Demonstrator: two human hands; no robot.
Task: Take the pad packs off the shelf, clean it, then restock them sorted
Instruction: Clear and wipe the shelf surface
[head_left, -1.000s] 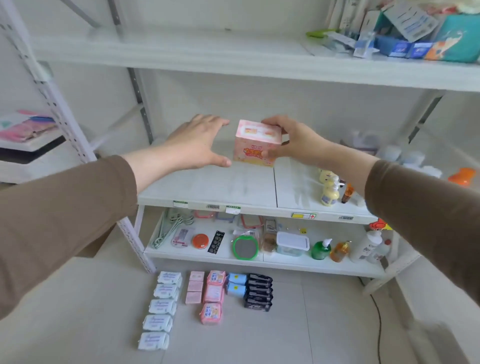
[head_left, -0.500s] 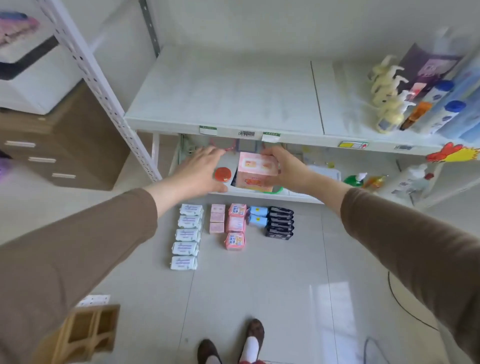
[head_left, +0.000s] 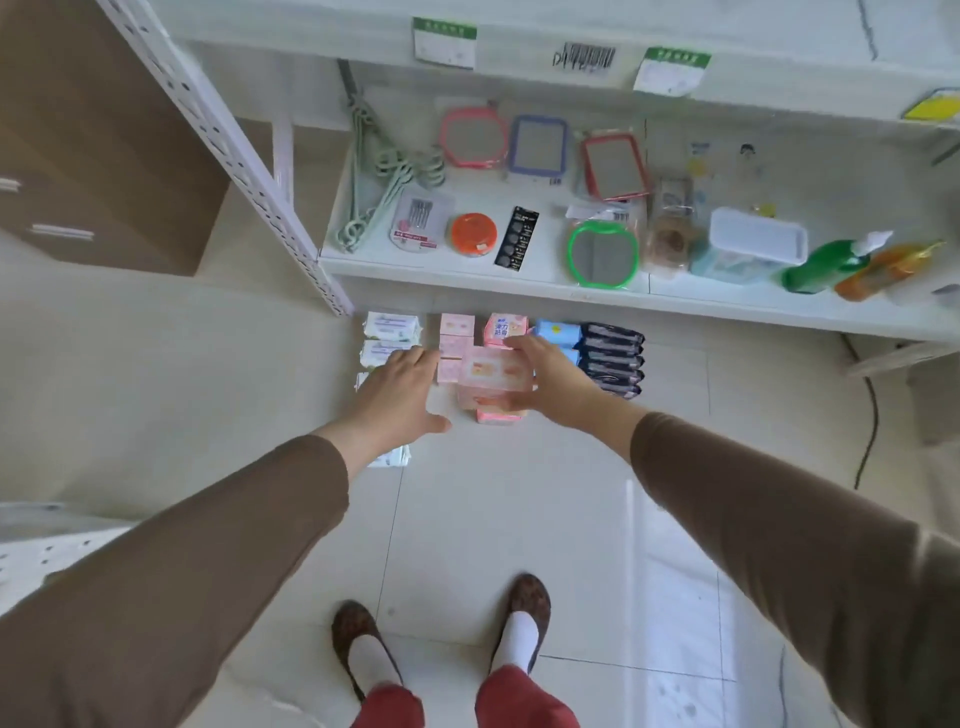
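While both arms in brown sleeves reach forward and down over the floor (head_left: 519, 519), the right hand (head_left: 550, 379) grips a pale pink pad pack (head_left: 493, 376) by its right side, fingers curled over its far edge and thumb at its near edge. The left hand (head_left: 400, 389) hangs just to the left of that pack with its fingers straight and relaxed, holding nothing, thumb spread toward the pack.

The held pack is a boxy, soft-wrapped block, light pink with a paler panel and orange-pink printing on top. It sits above the rows of packs laid on the floor just in front of the bottom shelf (head_left: 519, 288).

In those rows, from left to right: white packs (head_left: 390, 326), three of them showing clear of the left hand; small pink packs (head_left: 457, 327), three in view; larger pink packs (head_left: 504, 327), one far and one near the hands; blue packs (head_left: 557, 332), two visible; and black packs (head_left: 613, 358), four or five, hard to count exactly.
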